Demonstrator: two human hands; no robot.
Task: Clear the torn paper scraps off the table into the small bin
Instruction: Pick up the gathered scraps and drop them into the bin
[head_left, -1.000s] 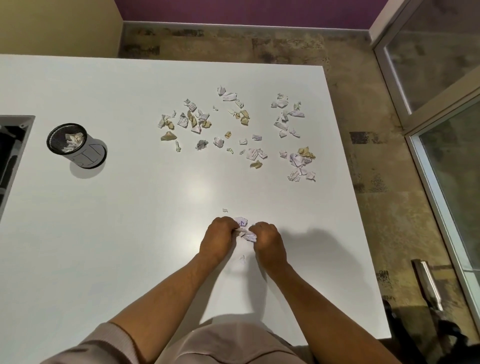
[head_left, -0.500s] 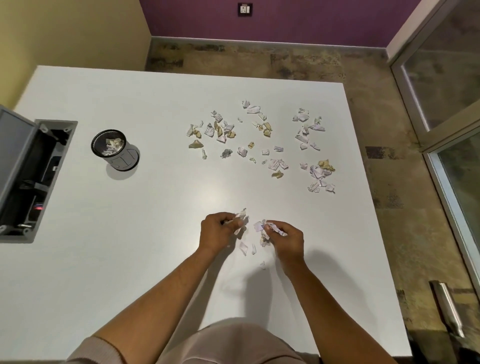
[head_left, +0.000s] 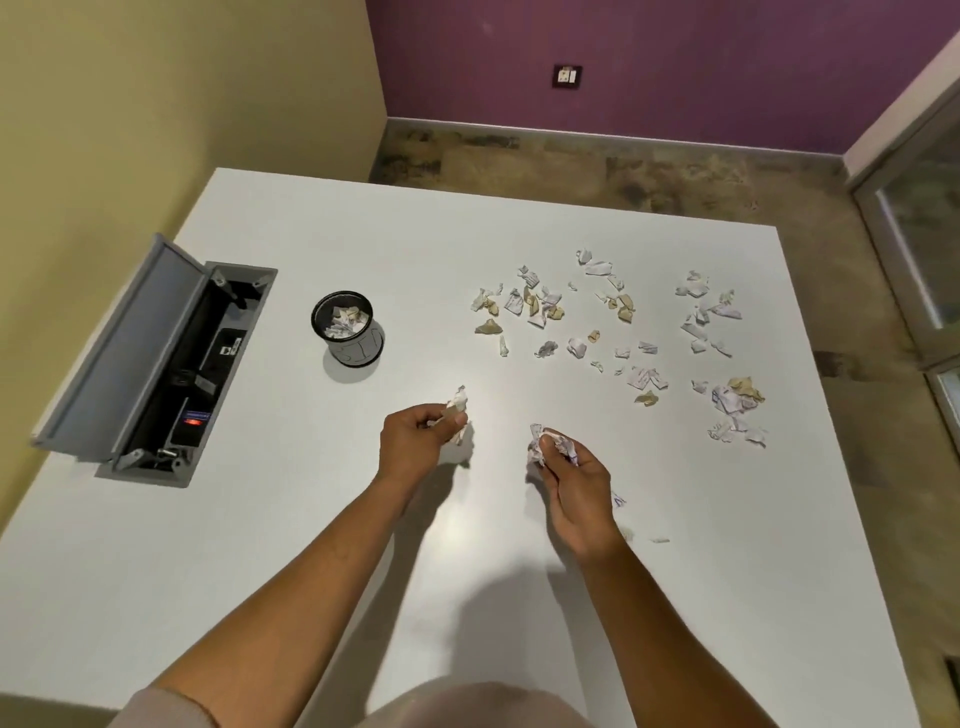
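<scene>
Head view, looking down: on a white table (head_left: 260, 545), the left hand (head_left: 415, 441) has its fingers curled around a wad of torn paper (head_left: 457, 405). The right hand (head_left: 576, 483) pinches another crumpled wad (head_left: 550, 447). Loose paper scraps (head_left: 613, 327) lie scattered beyond the hands. The small black bin (head_left: 345, 327), partly filled with scraps, stands far left of them.

You see torn white and tan paper scraps (head_left: 613, 332) strewn over the white table's (head_left: 260, 545) far right; the small black bin (head_left: 347, 328) stands upright, part-filled, well left.
</scene>
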